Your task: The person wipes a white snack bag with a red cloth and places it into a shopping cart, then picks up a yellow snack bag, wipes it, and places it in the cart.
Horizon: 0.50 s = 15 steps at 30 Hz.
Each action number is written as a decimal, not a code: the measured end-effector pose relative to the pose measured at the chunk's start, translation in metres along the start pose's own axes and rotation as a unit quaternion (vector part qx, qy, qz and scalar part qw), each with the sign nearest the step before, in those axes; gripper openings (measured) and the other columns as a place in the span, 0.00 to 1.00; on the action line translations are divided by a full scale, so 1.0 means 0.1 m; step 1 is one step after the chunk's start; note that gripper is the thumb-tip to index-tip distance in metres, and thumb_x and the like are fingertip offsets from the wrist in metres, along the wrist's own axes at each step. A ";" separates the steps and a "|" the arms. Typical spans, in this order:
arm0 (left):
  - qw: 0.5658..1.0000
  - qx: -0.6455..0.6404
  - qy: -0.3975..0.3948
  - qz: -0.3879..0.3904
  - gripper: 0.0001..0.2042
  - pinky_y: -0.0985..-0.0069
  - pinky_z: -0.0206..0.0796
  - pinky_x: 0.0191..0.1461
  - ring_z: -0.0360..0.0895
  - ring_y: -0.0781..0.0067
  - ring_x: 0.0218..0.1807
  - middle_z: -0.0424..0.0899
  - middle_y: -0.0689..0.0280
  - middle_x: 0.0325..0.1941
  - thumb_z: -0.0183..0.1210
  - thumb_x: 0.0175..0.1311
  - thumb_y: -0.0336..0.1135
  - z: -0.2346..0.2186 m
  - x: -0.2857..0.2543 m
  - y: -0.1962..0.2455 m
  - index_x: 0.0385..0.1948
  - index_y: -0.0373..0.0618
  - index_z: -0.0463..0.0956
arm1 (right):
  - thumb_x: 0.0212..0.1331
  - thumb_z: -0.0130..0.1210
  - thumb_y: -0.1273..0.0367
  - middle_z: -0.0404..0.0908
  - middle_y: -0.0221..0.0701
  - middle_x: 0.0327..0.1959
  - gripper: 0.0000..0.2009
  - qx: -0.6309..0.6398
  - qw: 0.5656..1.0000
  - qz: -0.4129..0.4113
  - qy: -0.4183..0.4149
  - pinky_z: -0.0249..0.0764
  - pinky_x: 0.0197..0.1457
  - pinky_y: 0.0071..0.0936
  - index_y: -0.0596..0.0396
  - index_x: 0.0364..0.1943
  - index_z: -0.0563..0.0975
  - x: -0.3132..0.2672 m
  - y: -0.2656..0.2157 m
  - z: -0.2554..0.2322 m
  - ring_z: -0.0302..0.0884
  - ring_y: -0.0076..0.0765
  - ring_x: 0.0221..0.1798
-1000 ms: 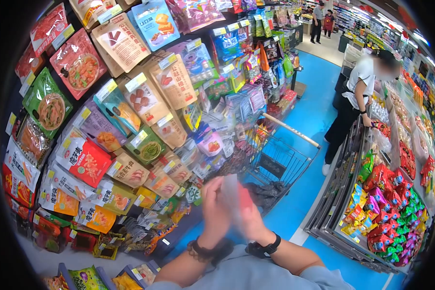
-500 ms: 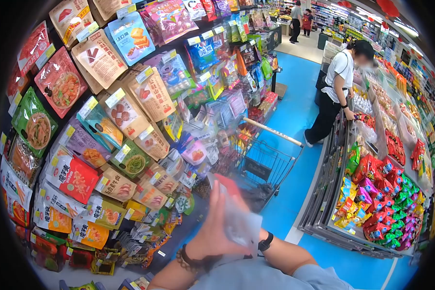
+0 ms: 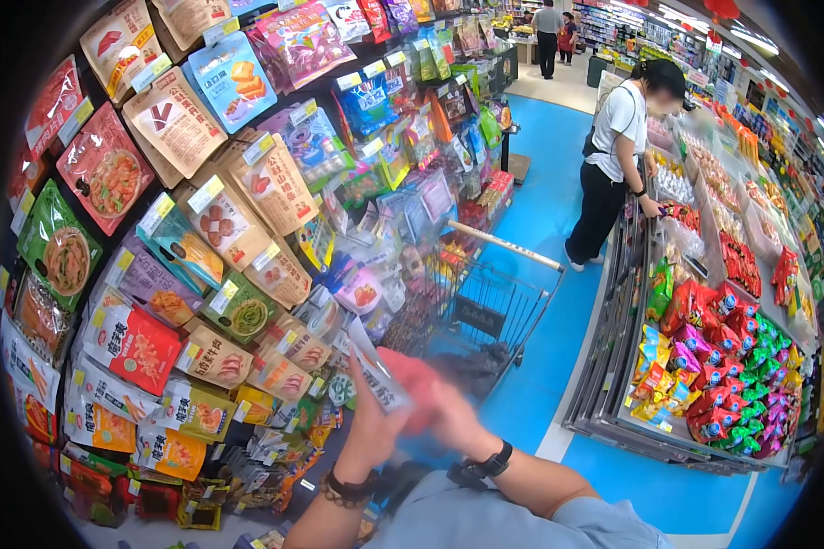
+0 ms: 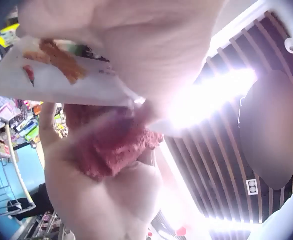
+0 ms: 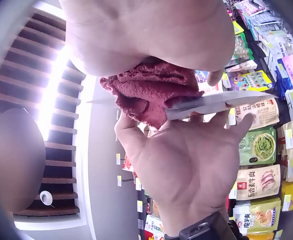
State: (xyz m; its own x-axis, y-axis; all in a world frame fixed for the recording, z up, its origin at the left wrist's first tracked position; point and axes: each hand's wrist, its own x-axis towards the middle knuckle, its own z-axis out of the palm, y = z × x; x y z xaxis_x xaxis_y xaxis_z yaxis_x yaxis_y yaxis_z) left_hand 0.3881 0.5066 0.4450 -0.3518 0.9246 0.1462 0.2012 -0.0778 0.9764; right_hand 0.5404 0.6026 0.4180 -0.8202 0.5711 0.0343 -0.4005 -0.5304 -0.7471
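Note:
A pale snack packet [image 3: 375,371] stands tilted in my left hand [image 3: 371,435], which holds it from below and behind. Its printed face, with orange and red food pictures, shows in the left wrist view. My right hand [image 3: 458,425] grips a crumpled reddish cloth [image 3: 407,380], blurred in the head view. From the right wrist, the fluffy cloth [image 5: 146,92] bunches under that palm and lies against the packet's end [image 5: 221,102], with the left hand's [image 5: 186,155] palm facing up below. Fingers inside the cloth are hidden.
Hanging snack bags [image 3: 137,339] fill the shelf wall on my left. A shopping cart [image 3: 506,247] stands just ahead on the blue floor [image 3: 549,156]. To the right, a person [image 3: 618,137] leans over a bin display [image 3: 705,439] of wrapped sweets.
The hands have turned the packet over; it has swung from the right side to the left, with the cloth now on its right. The view has shifted to the right.

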 end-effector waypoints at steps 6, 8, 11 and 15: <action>0.927 0.335 0.149 0.077 0.72 0.54 0.54 0.85 0.58 0.44 0.85 0.58 0.38 0.83 0.85 0.42 0.37 -0.04 -0.02 0.41 0.85 0.37 0.34 | 0.80 0.46 0.40 0.81 0.35 0.60 0.35 0.060 0.996 0.032 -0.052 0.76 0.56 0.33 0.58 0.70 0.74 -0.02 -0.10 -0.03 0.80 0.35 0.55; 0.859 0.471 0.164 0.117 0.72 0.54 0.58 0.84 0.62 0.43 0.82 0.61 0.37 0.81 0.88 0.38 0.39 -0.08 -0.01 0.57 0.84 0.37 0.38 | 0.81 0.45 0.41 0.71 0.39 0.80 0.38 0.090 0.990 -0.004 -0.106 0.78 0.69 0.39 0.58 0.80 0.66 0.03 -0.21 0.08 0.76 0.40 0.73; 0.935 0.311 0.166 0.036 0.63 0.52 0.67 0.75 0.73 0.46 0.70 0.71 0.45 0.69 0.90 0.37 0.44 -0.11 -0.07 0.33 0.75 0.34 0.55 | 0.83 0.43 0.44 0.68 0.41 0.82 0.36 0.113 0.990 0.000 -0.090 0.66 0.82 0.46 0.58 0.80 0.66 -0.02 -0.22 0.13 0.65 0.45 0.83; 0.922 0.355 0.151 -0.009 0.57 0.53 0.70 0.70 0.75 0.48 0.67 0.73 0.49 0.65 0.90 0.39 0.45 -0.07 -0.08 0.36 0.69 0.34 0.59 | 0.84 0.40 0.45 0.70 0.40 0.81 0.34 0.187 0.982 0.014 -0.012 0.62 0.84 0.48 0.56 0.79 0.66 -0.09 -0.23 0.03 0.67 0.48 0.81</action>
State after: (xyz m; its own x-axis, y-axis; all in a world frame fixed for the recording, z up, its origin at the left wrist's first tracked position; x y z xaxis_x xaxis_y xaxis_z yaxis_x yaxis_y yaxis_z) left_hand 0.3918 0.4941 0.4806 -0.5774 0.7691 0.2741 0.7040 0.2990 0.6441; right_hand 0.5557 0.6077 0.4369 -0.8400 0.5413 0.0364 -0.4971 -0.7412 -0.4512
